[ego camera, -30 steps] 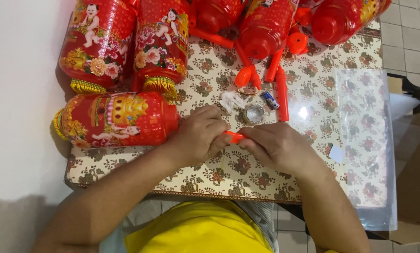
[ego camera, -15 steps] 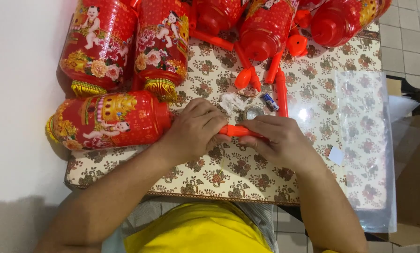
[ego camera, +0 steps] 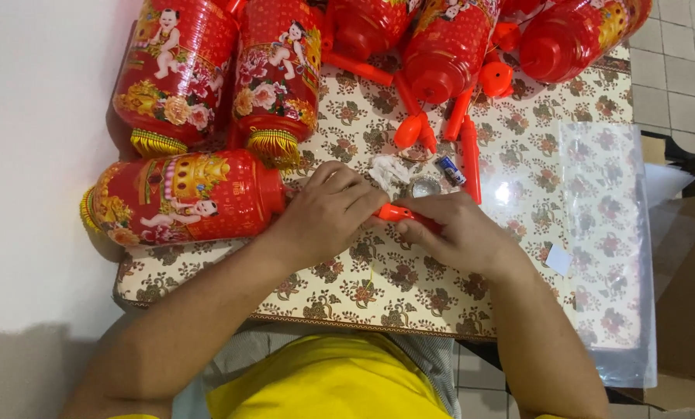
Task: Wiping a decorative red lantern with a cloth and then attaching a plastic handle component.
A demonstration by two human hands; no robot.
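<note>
Head view: orange stick [ego camera: 400, 213] lies on the floral table [ego camera: 378, 287], between both hands. Left hand [ego camera: 328, 213] curled over its left end; right hand [ego camera: 460, 233] pinches its right end. Red lantern [ego camera: 181, 198] touches the left hand.

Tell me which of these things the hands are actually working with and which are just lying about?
In hand:
left hand and right hand, both on the orange stick

Lying about:
red lantern on its side by the left hand
small battery
clear plastic sheet
spare orange sticks
</note>
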